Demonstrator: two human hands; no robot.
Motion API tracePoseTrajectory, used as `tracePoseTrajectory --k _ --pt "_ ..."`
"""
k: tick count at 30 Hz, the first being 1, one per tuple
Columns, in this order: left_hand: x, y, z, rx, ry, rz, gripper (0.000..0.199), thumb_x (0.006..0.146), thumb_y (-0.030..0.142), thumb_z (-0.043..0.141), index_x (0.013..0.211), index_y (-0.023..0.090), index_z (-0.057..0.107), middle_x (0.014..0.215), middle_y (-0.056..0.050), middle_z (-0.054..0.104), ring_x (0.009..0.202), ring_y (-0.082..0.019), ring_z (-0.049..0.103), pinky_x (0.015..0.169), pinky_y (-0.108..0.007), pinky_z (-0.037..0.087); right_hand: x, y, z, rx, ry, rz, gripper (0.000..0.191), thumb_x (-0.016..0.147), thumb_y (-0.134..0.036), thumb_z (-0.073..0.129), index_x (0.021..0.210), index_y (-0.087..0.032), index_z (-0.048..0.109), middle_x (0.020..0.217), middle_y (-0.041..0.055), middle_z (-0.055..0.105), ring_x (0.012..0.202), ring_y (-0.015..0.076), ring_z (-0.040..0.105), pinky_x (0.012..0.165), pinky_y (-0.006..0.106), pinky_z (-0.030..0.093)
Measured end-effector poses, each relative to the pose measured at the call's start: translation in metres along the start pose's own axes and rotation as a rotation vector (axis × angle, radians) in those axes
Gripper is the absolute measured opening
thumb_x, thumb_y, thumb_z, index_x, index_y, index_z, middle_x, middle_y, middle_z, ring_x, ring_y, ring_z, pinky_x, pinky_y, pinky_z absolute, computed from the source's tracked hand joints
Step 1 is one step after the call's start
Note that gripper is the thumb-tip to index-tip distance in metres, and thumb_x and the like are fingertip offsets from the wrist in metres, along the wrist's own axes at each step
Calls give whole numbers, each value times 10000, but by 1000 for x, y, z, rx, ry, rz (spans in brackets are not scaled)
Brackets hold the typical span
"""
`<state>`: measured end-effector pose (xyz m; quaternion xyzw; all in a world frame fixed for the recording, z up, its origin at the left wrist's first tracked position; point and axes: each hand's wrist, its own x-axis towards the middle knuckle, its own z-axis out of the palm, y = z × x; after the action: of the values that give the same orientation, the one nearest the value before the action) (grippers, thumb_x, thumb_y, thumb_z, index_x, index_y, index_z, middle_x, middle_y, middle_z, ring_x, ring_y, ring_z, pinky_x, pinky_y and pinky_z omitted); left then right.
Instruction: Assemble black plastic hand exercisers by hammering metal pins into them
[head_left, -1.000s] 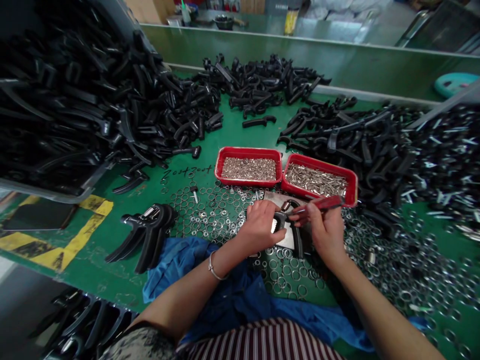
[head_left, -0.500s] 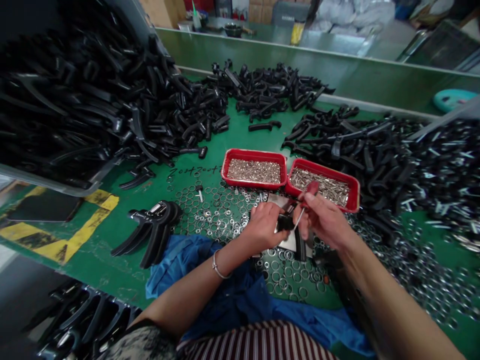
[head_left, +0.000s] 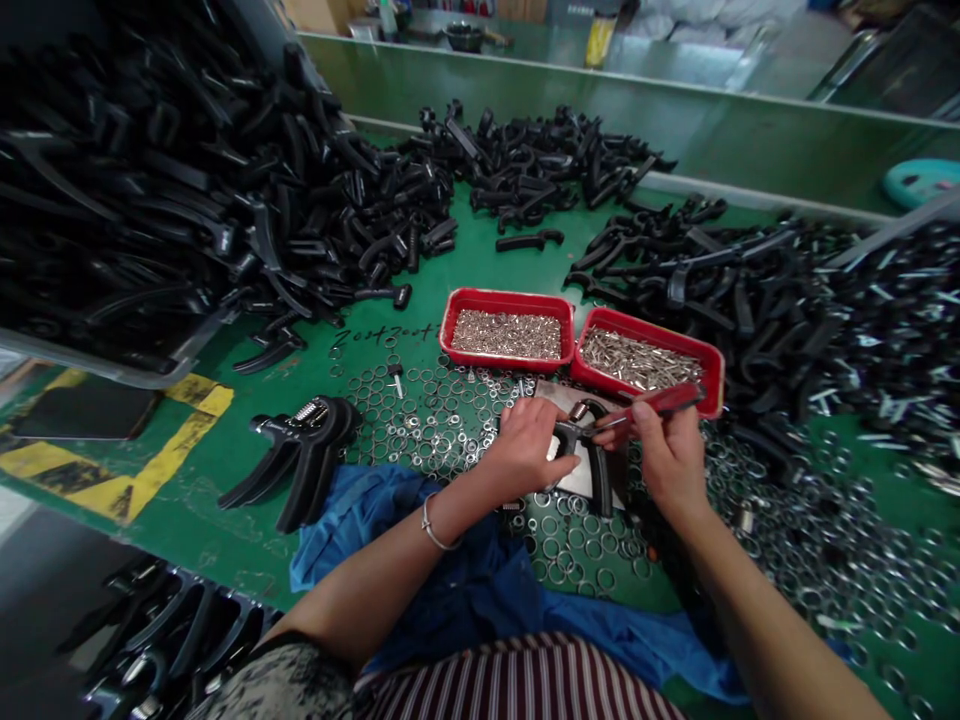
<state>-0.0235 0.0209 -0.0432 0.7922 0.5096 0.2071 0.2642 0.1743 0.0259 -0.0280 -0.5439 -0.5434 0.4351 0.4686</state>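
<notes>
Left hand [head_left: 525, 450] clamps black hand-grip trainer [head_left: 598, 480], which sits between the hands, at its 3 o'clock. Right hand [head_left: 670, 460] pinches red-handled screwdriver [head_left: 652, 403], tip at the trainer, 9 o'clock. Red tray [head_left: 645, 318] at 12.

Two red trays [head_left: 506, 300] of small metal screws sit at the upper middle of the frame, with loose steel rings [head_left: 420, 420] scattered below them across the green workbench [head_left: 187, 510]. Heaps of black plastic handles [head_left: 225, 180] fill the upper left and right, and an assembled spring hand grip [head_left: 307, 455] lies left of centre near yellow-and-black tape [head_left: 97, 490].
</notes>
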Motion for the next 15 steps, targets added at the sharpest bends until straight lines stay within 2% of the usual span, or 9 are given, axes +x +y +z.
tracePoseTrajectory --k 4,7,10,13,15 --pt "0 2 -2 3 -11 -16 421 808 423 662 1131 195 516 1155 -86 557 1106 -291 470 964 -447 370 -5 -2 -1 -165 -6 -23 230 953 -484 502 1027 -281 425 895 92 731 641 265 700 594 435 561" --pt "0 3 -4 5 -19 -15 416 815 428 653 1135 199 517 1161 -90 559 1118 -294 470 968 -445 371 -5 -4 1 -439 -32 -87 279 947 -504 480 1045 -243 474 832 119 717 710 299 703 688 459 544" --pt "0 4 -5 22 -25 -8 432 825 435 642 1159 191 517 1178 -98 560 1129 -297 470 976 -443 368 3 -7 5 -675 -78 -132 365 931 -545 455 1053 -203 486 779 130 692 691 315 686 654 438 510" --pt "1 6 -7 68 -42 1 446 835 439 624 1185 183 518 1198 -108 560 1138 -305 470 974 -453 367 13 -11 12 -748 -147 -144 396 926 -547 440 1086 -186 465 752 114 671 635 299 657 587 402 476" --pt "1 9 -8 98 -60 19 438 841 430 615 1190 181 526 1192 -107 564 1132 -305 475 965 -454 372 10 -16 17 -680 -184 -178 372 938 -541 411 1075 -202 473 738 96 661 624 278 642 583 395 480"
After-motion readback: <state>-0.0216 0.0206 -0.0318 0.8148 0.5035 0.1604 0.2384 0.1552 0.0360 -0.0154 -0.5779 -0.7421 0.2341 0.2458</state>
